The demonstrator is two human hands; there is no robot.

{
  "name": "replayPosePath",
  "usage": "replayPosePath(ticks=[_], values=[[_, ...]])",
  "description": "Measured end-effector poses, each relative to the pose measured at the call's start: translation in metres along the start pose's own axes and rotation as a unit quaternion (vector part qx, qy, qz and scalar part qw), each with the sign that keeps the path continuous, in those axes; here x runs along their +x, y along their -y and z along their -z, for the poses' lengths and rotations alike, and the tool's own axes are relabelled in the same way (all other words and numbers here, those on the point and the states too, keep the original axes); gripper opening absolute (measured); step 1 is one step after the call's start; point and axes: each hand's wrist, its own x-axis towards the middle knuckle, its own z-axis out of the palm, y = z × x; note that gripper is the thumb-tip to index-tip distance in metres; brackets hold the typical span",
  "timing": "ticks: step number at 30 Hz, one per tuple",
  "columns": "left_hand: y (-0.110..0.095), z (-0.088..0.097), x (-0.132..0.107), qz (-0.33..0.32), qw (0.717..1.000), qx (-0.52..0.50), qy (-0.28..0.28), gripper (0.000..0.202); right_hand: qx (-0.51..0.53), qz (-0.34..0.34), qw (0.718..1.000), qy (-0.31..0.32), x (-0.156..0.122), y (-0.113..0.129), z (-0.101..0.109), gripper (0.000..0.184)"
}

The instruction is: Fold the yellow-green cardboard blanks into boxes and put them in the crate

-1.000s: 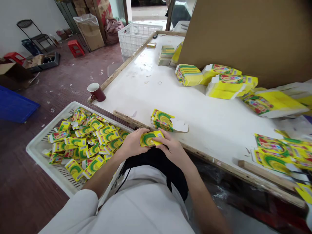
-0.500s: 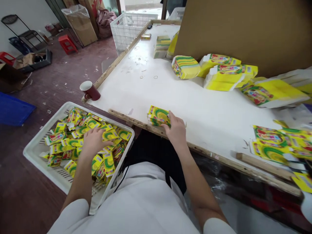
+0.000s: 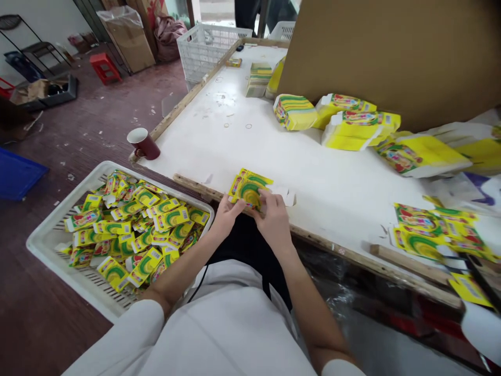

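At the table's front edge, both hands are on a small yellow-and-green carton [image 3: 250,192]. My left hand [image 3: 225,218] pinches its near left end between thumb and fingers. The fingers of my right hand [image 3: 274,215] are curled on its right end. Another yellow carton [image 3: 255,175] lies partly hidden right behind it, and white flaps show beside the right fingers. To the left, below table height, a white plastic basket [image 3: 66,277] holds many loose small cartons [image 3: 170,218] of the same print.
A maroon mug [image 3: 144,144] stands on the table's left corner. Bundles of yellow cartons [image 3: 352,128] lean along a brown cardboard sheet [image 3: 383,52]. Flat cartons [image 3: 420,230] and a wooden strip [image 3: 409,262] lie at the right. A wooden rim [image 3: 321,241] edges the white table [image 3: 203,141].
My left hand has left the basket and moved right to the table edge, where it grips the carton. My right hand has shifted slightly left and down, and the carton has turned.
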Motion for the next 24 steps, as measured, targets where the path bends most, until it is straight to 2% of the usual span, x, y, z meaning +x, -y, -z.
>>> replayPosePath(ticks=[3,6,9,11,12,14,17,20,22,24], values=[[-0.004,-0.017,0.005,0.005,0.993,-0.105,-0.049,0.054,0.022,0.015,1.0,-0.004,-0.003,0.007,-0.004,0.038],[-0.01,-0.021,0.005,-0.009,0.983,-0.154,-0.1,0.051,0.152,-0.03,0.988,-0.024,-0.009,0.016,-0.014,0.039],[-0.01,-0.018,0.004,-0.039,0.98,-0.148,-0.129,0.048,0.347,-0.107,0.932,-0.019,-0.012,0.021,-0.026,0.043],[-0.008,-0.014,0.003,-0.051,0.984,-0.126,-0.118,0.051,0.409,-0.133,0.903,-0.006,-0.012,0.023,-0.031,0.047],[-0.007,-0.012,0.002,-0.057,0.986,-0.111,-0.113,0.053,0.408,-0.14,0.902,-0.009,-0.012,0.024,-0.032,0.048],[-0.003,-0.011,0.001,-0.072,0.987,-0.085,-0.114,0.057,0.367,-0.148,0.918,-0.026,-0.011,0.024,-0.032,0.047],[0.004,-0.01,0.0,-0.094,0.982,-0.056,-0.153,0.059,0.304,-0.153,0.939,-0.042,-0.011,0.025,-0.032,0.047],[0.011,-0.004,-0.003,-0.103,0.98,-0.021,-0.169,0.057,0.338,-0.176,0.924,-0.028,-0.012,0.026,-0.034,0.049],[0.016,0.002,-0.006,-0.112,0.982,0.011,-0.151,0.058,0.37,-0.191,0.909,-0.019,-0.013,0.026,-0.035,0.05],[0.02,0.008,-0.009,-0.119,0.982,0.043,-0.139,0.06,0.364,-0.194,0.911,-0.012,-0.013,0.028,-0.037,0.05]])
